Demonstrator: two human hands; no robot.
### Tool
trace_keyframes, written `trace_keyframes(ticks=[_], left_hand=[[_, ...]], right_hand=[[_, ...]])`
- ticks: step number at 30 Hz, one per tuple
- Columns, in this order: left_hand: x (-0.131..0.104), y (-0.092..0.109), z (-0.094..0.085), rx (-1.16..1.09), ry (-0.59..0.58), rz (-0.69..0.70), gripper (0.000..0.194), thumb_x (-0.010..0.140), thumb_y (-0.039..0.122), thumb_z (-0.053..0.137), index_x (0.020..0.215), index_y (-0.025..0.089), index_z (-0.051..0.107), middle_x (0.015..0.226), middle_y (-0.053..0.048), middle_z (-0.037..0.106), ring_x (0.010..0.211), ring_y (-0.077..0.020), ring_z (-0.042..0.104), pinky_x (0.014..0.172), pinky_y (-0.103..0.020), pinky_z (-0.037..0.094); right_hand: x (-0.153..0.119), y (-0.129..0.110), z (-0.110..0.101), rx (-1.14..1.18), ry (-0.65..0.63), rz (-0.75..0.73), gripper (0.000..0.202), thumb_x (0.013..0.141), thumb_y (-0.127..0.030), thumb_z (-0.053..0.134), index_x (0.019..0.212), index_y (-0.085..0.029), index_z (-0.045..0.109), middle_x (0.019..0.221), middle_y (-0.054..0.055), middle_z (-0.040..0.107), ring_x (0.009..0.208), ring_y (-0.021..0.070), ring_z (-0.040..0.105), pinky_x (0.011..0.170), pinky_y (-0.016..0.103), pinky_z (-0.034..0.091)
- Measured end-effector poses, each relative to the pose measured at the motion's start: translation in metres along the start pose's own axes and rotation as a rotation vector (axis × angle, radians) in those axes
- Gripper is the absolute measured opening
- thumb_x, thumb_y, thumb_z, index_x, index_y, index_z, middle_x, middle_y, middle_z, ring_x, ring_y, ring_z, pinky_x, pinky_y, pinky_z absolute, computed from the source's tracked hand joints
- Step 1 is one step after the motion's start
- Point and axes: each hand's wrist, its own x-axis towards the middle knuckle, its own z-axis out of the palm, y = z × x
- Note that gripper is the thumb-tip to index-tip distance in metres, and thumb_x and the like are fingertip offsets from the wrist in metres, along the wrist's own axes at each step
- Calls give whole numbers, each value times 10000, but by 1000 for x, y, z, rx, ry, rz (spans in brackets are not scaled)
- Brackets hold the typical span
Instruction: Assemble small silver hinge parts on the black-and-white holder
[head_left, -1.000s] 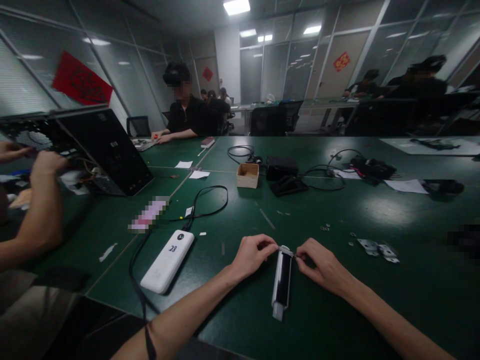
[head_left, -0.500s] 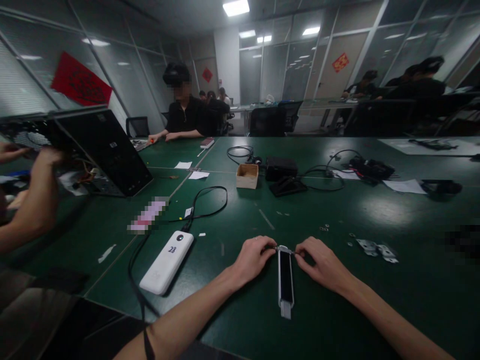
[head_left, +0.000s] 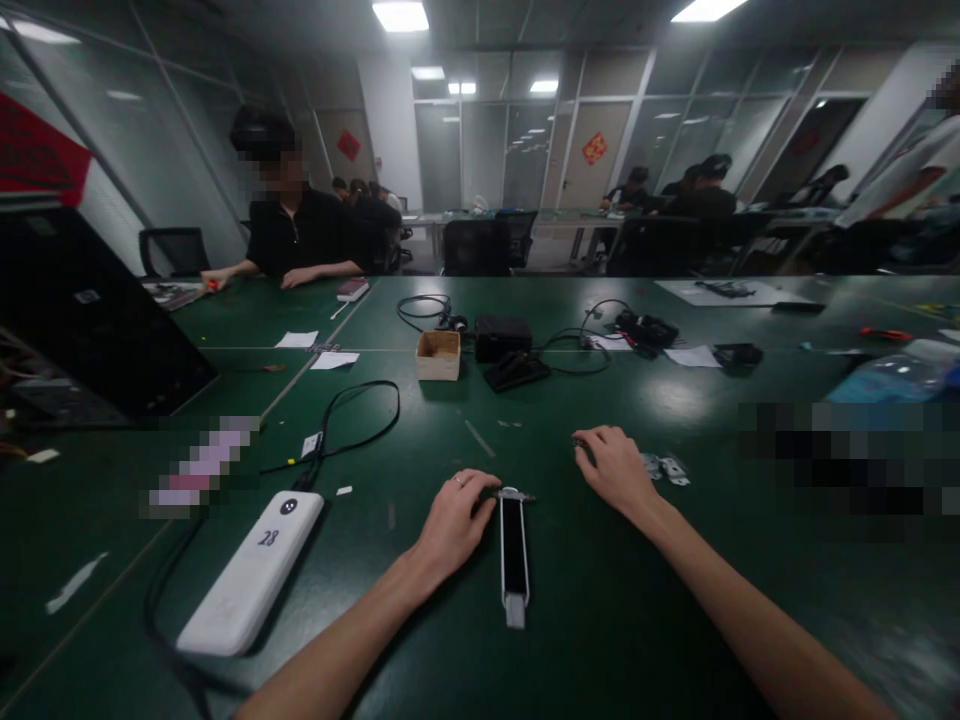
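A long, narrow black object with a silver-white frame [head_left: 514, 550] lies lengthwise on the green table, a pale tab at its near end. A thin metal rod [head_left: 527, 497] crosses its far end. My left hand [head_left: 457, 525] is closed there, thumb and fingers pinching the rod's left end, which they hide. Off to the right, my right hand [head_left: 615, 470] is held with curled fingers and the tips close together. A tiny dark thing seems to show at those fingertips, too small to name. Several small silver metal pieces [head_left: 667, 468] lie just beside this hand's right side.
Left of my arm lies a white power bank [head_left: 255, 570] marked 28, with a black cable [head_left: 360, 385]. Farther back are a small cardboard box [head_left: 439, 357] and a black box [head_left: 502, 338]. A black computer case [head_left: 97, 310] stands left; a person [head_left: 304, 230] sits across the table.
My right hand has left the rod's right end and moved right and away from me, beside the metal pieces. My left hand stays at the rod. The view has turned right.
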Motion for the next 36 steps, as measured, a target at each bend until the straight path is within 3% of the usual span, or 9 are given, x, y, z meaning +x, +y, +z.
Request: trace_keyframes(ticks=[6, 12, 20, 25, 31, 36], left_hand=[[1, 3, -1, 18, 12, -2, 218, 837, 114, 524, 1033, 181, 594, 1019, -49, 618, 811, -171, 576, 759, -318, 489], [0, 2, -1, 11, 21, -5, 222, 844, 125, 515, 1045, 185, 590, 1004, -43, 618, 768, -155, 568, 725, -297, 484], [0, 5, -2, 25, 25, -23, 210, 859, 172, 502, 1051, 175, 586, 983, -52, 617, 755, -159, 562, 730, -312, 477], [0, 6, -2, 16, 43, -28, 206, 852, 190, 508, 1041, 172, 590, 973, -57, 622, 788, -170, 576, 751, -315, 484], [0, 9, -3, 16, 32, -46, 204, 854, 183, 498, 1037, 164, 585, 968, -63, 622, 786, -173, 574, 759, -324, 480], [0, 11, -3, 19, 31, -62, 197, 842, 177, 513, 1024, 165, 587, 959, -63, 622, 800, -178, 572, 772, -330, 476]], right_hand=[[4, 16, -3, -28, -110, 10, 277, 911, -258, 417, 1040, -195, 655, 1001, 115, 626, 942, 257, 534, 759, 371, 419], [6, 18, -1, -56, -197, 95, 252, 912, -224, 421, 997, -139, 643, 1007, 136, 642, 943, 261, 555, 769, 365, 430], [-2, 26, 0, -79, -240, 133, 225, 894, -279, 463, 861, -142, 638, 898, 135, 660, 832, 262, 593, 689, 361, 439], [-1, 26, -7, 88, -257, 84, 164, 859, -256, 489, 839, -164, 623, 864, 97, 663, 823, 226, 610, 715, 332, 454], [-4, 14, -23, 305, -359, 114, 157, 821, -183, 494, 973, -182, 533, 862, 51, 675, 811, 187, 641, 703, 283, 461], [-6, 12, -20, 253, -327, 84, 174, 817, -174, 493, 990, -172, 513, 846, 62, 665, 800, 207, 638, 717, 310, 456]])
